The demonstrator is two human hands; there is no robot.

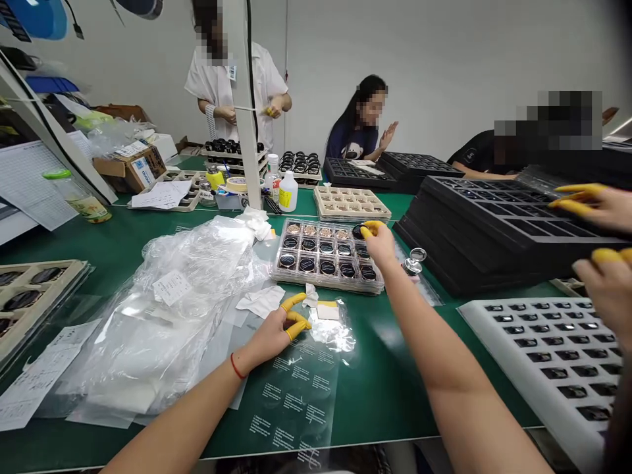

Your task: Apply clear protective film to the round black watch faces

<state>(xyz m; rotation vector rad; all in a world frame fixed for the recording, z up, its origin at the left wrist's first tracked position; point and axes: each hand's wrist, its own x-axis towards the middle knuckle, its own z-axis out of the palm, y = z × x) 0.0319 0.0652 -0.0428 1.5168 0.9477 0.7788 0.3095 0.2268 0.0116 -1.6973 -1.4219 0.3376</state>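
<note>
My right hand (379, 245), yellow cots on the fingertips, reaches over the far right corner of a clear tray (326, 282) of round dark and rose-coloured discs and pinches a dark round disc (359, 231). Nearer to me, my left hand (276, 329) rests on the green table with a red string at the wrist. Its yellow-capped fingers are pinched on a small white wipe (312, 297) beside a small clear bag (332, 329) holding a yellow-and-white pad.
Crumpled clear plastic bags (187, 289) and printed film sheets (291, 395) lie at left and front. Stacked black trays (494, 230) and a white tray of small black parts (548, 355) fill the right, where another person's yellow-tipped hands (600, 237) work. Bottles, beige trays and three people are beyond.
</note>
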